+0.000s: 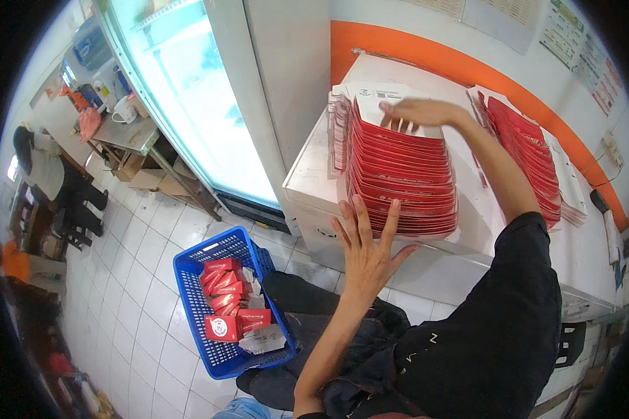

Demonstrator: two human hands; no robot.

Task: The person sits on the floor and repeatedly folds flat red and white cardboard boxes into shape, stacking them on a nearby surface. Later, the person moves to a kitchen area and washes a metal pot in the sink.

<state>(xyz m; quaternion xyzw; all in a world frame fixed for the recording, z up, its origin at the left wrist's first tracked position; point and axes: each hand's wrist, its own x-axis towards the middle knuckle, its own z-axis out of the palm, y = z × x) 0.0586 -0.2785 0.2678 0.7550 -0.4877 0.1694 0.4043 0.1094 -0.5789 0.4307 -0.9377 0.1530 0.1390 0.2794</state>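
A thick, overlapping stack of flat, unfolded red-and-white cardboard boxes (402, 178) lies on a white chest-like cabinet (482, 241). My left hand (367, 244) is at the stack's near edge, fingers spread and apparently resting against it, holding nothing. Over the far end, my right hand (414, 116) hovers or rests above a white panel of the top carton, its fingers bent and apart. Whether its fingertips touch the card cannot be made out. To the right lies a second stack of flat red cartons (528, 157).
A blue plastic basket (189, 297) with several small folded red boxes (234, 290) stands on the tiled floor to my left. Beyond it is a lit glass-door fridge (189, 98). Another person (56, 174) is at the far left, near a cluttered table (129, 133).
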